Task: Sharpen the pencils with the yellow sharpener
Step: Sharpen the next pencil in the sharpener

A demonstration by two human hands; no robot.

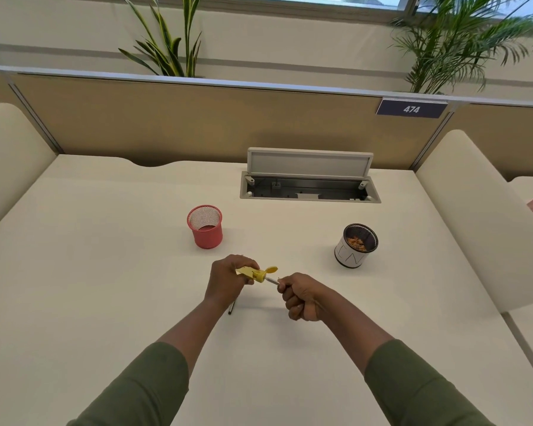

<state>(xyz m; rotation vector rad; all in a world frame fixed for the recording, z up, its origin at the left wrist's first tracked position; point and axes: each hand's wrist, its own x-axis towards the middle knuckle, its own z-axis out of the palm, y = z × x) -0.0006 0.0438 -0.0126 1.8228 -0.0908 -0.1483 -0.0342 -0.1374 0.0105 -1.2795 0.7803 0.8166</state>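
**Pencil in sharpener, both grips busy**

My left grip clenches round the yellow sharpener, its cap flipped open. My right grip is fisted on a pencil, tip end inside the sharpener just left of that grip. Both held above the table. Second pencil lies under my left wrist. Red mesh cup beyond left grip; white cup with shavings beyond right grip.
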